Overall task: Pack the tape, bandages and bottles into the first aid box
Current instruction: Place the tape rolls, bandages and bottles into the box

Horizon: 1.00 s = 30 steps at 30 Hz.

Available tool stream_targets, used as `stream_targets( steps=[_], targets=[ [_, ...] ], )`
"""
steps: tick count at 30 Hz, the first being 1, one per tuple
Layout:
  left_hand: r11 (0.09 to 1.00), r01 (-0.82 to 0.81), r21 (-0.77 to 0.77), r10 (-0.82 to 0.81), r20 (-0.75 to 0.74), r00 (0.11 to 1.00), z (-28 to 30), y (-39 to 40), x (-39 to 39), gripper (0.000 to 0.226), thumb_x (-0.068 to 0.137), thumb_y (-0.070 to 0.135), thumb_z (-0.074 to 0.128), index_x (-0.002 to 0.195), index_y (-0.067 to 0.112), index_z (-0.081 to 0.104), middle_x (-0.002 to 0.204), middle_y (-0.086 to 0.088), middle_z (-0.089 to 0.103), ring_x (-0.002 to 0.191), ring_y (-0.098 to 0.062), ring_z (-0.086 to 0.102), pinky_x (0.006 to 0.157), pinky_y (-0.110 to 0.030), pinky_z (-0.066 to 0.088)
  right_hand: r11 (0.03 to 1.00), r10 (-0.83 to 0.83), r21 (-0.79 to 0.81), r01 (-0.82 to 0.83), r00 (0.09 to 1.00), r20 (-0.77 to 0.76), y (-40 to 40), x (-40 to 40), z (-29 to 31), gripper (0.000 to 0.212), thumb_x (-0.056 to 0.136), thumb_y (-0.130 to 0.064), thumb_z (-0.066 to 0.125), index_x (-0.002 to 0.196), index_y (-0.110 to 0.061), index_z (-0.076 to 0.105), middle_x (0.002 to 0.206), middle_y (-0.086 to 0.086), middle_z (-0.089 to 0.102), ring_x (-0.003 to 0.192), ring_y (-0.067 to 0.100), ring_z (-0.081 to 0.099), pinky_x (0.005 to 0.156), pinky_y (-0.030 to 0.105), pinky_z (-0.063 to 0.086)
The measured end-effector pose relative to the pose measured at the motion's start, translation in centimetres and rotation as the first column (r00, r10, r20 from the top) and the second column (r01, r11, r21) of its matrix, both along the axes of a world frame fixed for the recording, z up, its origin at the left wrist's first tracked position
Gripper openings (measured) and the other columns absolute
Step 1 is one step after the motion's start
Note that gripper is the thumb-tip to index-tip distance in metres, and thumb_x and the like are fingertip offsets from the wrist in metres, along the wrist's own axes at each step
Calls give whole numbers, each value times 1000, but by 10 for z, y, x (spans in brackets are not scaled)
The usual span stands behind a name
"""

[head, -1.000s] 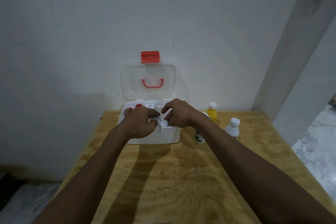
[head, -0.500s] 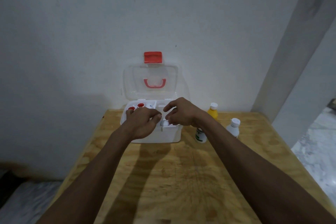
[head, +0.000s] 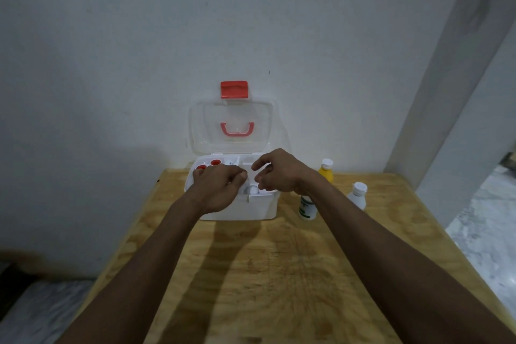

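Observation:
The white first aid box stands open at the back of the table, its clear lid leaning on the wall. Two red-capped bottles stand in its back left part. A white-capped bottle sits in the front middle compartment, between my hands. My left hand hovers over the box's left side with fingers curled, and nothing shows in it. My right hand is over the right side, fingers apart, just above the white cap. Tape and bandages are not visible.
Three bottles stand on the wooden table right of the box: a yellow one, a white one, and a green-labelled one partly behind my right forearm. A wall lies behind, and the table's edge drops to the floor on the right.
Both hands pinched the white-capped bottle over the box. Now my right hand's fingers have spread and come off the cap, and the bottle sits in the compartment.

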<state>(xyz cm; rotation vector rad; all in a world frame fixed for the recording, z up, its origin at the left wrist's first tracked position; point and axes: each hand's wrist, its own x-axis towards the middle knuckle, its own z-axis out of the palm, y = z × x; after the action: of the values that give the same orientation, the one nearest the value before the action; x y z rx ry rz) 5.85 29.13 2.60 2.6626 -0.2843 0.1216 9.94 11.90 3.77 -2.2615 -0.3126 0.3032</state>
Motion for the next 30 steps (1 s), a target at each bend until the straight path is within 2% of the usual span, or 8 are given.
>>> stream_targets(
  steps=[4, 9, 18, 21, 23, 26, 28, 30],
  targets=[
    [1000, 0, -17, 0, 22, 1000, -2, 2, 4, 36, 102, 31, 36, 118, 22, 66, 113, -1, 68, 111, -21, 54, 97, -39, 28, 1000, 4, -8, -4, 1000, 5, 0, 1, 0, 42, 80, 6, 66, 120, -9, 65, 112, 14, 69, 96, 27, 70, 89, 44, 58],
    [1000, 2, 3, -2, 30, 1000, -4, 3, 8, 36, 102, 33, 35, 120, 23, 65, 112, -1, 67, 94, -11, 45, 97, -42, 33, 1000, 9, -22, -9, 1000, -1, 0, 3, -1, 43, 79, 6, 66, 119, -10, 65, 112, 14, 70, 96, 26, 70, 89, 44, 58],
    [1000, 5, -15, -4, 96, 995, -2, 6, 5, 35, 100, 37, 39, 119, 24, 65, 114, 3, 69, 105, -19, 60, 95, -43, 38, 999, 10, -43, -9, 999, 32, -3, 0, 7, 41, 83, 5, 63, 121, -9, 64, 108, 17, 72, 89, 24, 72, 86, 44, 59],
    [997, -7, -78, 21, 172, 985, 3, 4, 1, 45, 94, 48, 37, 122, 24, 63, 115, 1, 69, 104, -19, 63, 98, -48, 42, 999, -19, -48, 26, 991, 134, -11, -9, 19, 37, 84, 0, 61, 119, -11, 66, 104, 13, 73, 88, 20, 72, 86, 41, 59],
    [986, 4, -164, 38, 255, 966, 9, -5, -4, 49, 91, 51, 39, 125, 23, 61, 117, -2, 68, 100, -16, 63, 95, -48, 47, 994, -68, -59, 88, 956, 287, -24, -19, 30, 32, 84, -6, 61, 114, -15, 69, 103, 8, 74, 91, 17, 71, 90, 37, 57],
    [954, 68, -293, 53, 385, 922, 16, -34, -18, 39, 92, 40, 55, 125, 19, 62, 112, 0, 67, 93, -9, 61, 85, -30, 49, 975, -200, 12, 220, 860, 470, -57, -36, 43, 24, 86, -12, 61, 108, -17, 71, 90, 0, 76, 83, 11, 71, 81, 19, 54],
    [933, 121, -339, 35, 418, 908, 14, -59, -27, 37, 91, 33, 61, 125, 19, 61, 109, 3, 65, 90, -5, 58, 77, -19, 46, 947, -294, 53, 316, 794, 532, -83, -46, 46, 22, 86, -13, 63, 106, -17, 72, 91, -1, 75, 79, 8, 68, 70, 6, 45],
    [921, 166, -352, -16, 392, 920, 5, -83, -29, 40, 90, 32, 63, 127, 20, 59, 113, 1, 64, 93, -5, 58, 79, -23, 49, 918, -356, 52, 394, 756, 550, -106, -54, 41, 23, 85, -13, 66, 106, -16, 72, 97, 0, 74, 81, 8, 65, 68, 6, 40]
  ],
)
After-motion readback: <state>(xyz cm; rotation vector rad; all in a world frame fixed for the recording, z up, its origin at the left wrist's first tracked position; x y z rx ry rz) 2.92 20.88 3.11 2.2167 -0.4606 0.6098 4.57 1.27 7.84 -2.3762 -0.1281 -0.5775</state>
